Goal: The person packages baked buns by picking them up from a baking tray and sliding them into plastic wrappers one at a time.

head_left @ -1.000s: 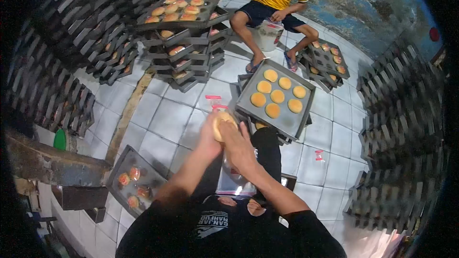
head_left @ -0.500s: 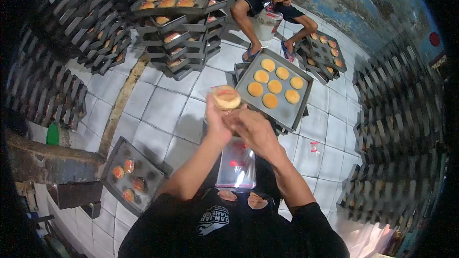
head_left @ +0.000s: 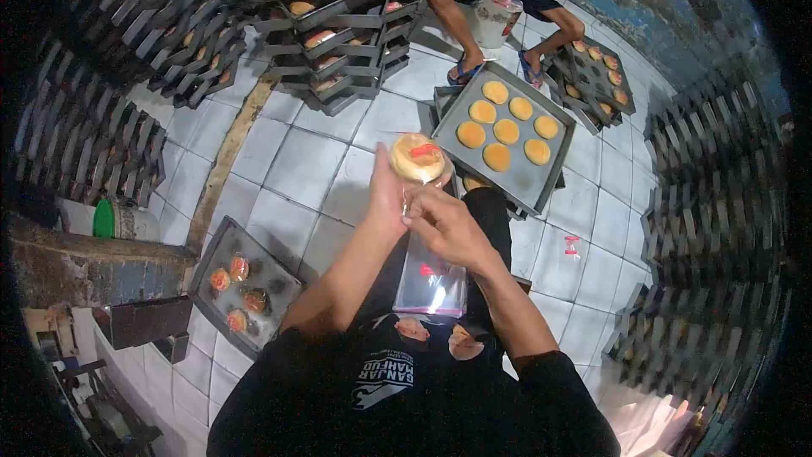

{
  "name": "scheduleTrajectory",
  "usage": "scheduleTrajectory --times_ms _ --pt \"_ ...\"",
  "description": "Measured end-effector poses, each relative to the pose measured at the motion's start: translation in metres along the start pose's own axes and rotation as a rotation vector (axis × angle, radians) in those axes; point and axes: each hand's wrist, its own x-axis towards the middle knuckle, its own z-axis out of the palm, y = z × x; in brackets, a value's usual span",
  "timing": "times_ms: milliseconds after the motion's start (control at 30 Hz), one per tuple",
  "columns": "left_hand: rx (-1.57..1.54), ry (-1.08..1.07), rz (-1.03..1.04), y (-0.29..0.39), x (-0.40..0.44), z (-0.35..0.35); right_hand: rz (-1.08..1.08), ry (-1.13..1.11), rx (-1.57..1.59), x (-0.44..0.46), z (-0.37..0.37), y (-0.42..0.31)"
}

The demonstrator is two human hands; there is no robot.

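In the head view I am seeing the left hand [head_left: 385, 195] cupping a bun [head_left: 414, 171] from beneath, its fingers curving round the side. The right hand [head_left: 447, 224] is holding a narrow pinch on the gathered end of the clear bag [head_left: 408, 201] that is covering the bun. The bun is resting in the left palm, in front of the body. Being round, it is giving me no long axis; the bag is running from it back toward the wearer. Red print [head_left: 425, 151] is facing up at my camera, too small for me to read. The black shirt [head_left: 482, 406] is showing "GANJAR MAHFUD" in pale letters, with finer lines that I am not making out. Flat clear packaging [head_left: 433, 288] with a red mark is lying over the legs [head_left: 489, 228], its long side pointing away from the body. Beyond the hands, a tray [head_left: 526, 190] is carrying eight unwrapped buns [head_left: 506, 131].
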Motion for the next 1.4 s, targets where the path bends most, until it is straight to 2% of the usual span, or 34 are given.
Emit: scheduleTrajectory --times_ms 67,100,133,167,200,267,300,333,367,400,433,467,500,533,567,600,633,733,767,867,900,1000,1033,1133,1167,1200,1267,1333,1367,1400 --pt "0.559 -0.262 0.34 -0.007 0.015 -0.03 0.033 -0.147 0.005 -0.005 -0.002 0.006" --pt "0.679 -0.304 0.419 0.0 0.018 -0.04 -0.168 -0.324 0.358 -0.011 -0.002 -0.021" --pt "0.794 -0.338 0.505 0.008 0.019 -0.047 0.008 -0.576 0.611 -0.03 -0.008 -0.028" --pt "0.744 -0.286 0.483 0.017 0.016 -0.055 -0.058 -0.543 0.624 -0.036 -0.01 -0.026" --pt "0.575 -0.253 0.345 0.017 0.006 -0.049 -0.124 -0.506 0.633 -0.039 -0.011 -0.024" --pt "0.194 -0.129 0.109 0.019 -0.015 -0.036 0.101 0.287 0.018 -0.028 -0.011 -0.009" --pt "0.041 -0.08 -0.054 0.026 -0.058 0.021 -0.16 0.361 -0.317 -0.022 -0.012 -0.007" --pt "-0.112 -0.031 -0.208 0.029 -0.082 0.05 -0.39 0.524 -0.678 -0.016 -0.013 -0.005" --pt "-0.109 -0.111 -0.265 0.016 -0.075 0.021 -0.47 0.469 -0.663 -0.02 -0.011 0.0" --pt "0.125 -0.073 -0.115 0.016 -0.076 0.011 -0.529 0.418 -0.643 -0.028 -0.006 0.001" --pt "0.361 -0.048 0.039 0.019 -0.073 0.006 -0.489 0.388 -0.676 -0.024 -0.009 -0.009" --pt "0.591 -0.031 0.209 0.023 -0.064 0.001 -0.294 0.393 -0.497 -0.017 -0.015 -0.004" --pt "0.567 -0.156 0.231 0.023 -0.037 -0.02 -0.102 0.388 -0.32 -0.01 -0.021 0.008" --pt "0.626 -0.163 0.215 0.023 -0.036 -0.016 0.083 0.373 -0.143 -0.003 -0.025 0.022" --pt "0.684 -0.164 0.205 0.021 -0.037 -0.012 0.139 0.465 -0.105 0.003 -0.026 0.043" --pt "0.744 -0.163 0.194 0.02 -0.038 -0.007 0.217 0.479 -0.106 0.006 -0.03 0.03" --pt "0.813 -0.056 0.339 0.017 -0.042 0.004 0.143 0.463 -0.163 0.008 -0.031 0.035" --pt "1.117 0.007 0.621 0.015 -0.034 -0.003 -0.083 0.478 -0.352 0.005 -0.028 0.024" --pt "1.029 0.03 0.653 0.01 -0.032 -0.001 -0.16 0.487 -0.415 0.004 -0.028 0.015" --pt "0.843 0.188 0.529 0.016 -0.029 0.016 0.01 0.527 -0.308 0.014 -0.036 -0.001" --pt "0.827 0.226 0.561 0.017 -0.02 0.009 0.095 0.537 -0.087 0.028 -0.048 0.031" --pt "1.246 0.244 0.937 0.03 -0.037 0.001 0.406 0.434 0.322 0.017 -0.066 0.026" --pt "1.279 0.208 1.002 0.024 -0.04 -0.021 0.434 0.408 0.316 0.007 -0.057 0.029" --pt "0.975 0.225 0.484 0.002 -0.058 -0.08 0.507 0.29 0.352 -0.026 -0.025 0.054" --pt "0.996 0.321 0.271 0.002 -0.066 -0.08 0.541 0.248 0.447 -0.037 -0.012 0.071" --pt "0.921 0.253 0.255 0.005 -0.064 -0.083 0.573 0.206 0.542 -0.042 -0.002 0.078" --pt "0.767 0.116 0.207 0.009 -0.055 -0.087 0.558 0.267 0.612 -0.051 0.004 0.087" --pt "0.738 0.107 0.241 0.007 -0.042 -0.061 0.485 0.382 0.776 -0.046 -0.005 0.069" --pt "0.738 0.105 0.235 0.008 -0.041 -0.033 0.434 0.429 0.718 -0.049 -0.018 0.075" --pt "0.736 0.098 0.224 0.006 -0.035 -0.015 0.45 0.551 0.504 -0.053 -0.032 0.088"
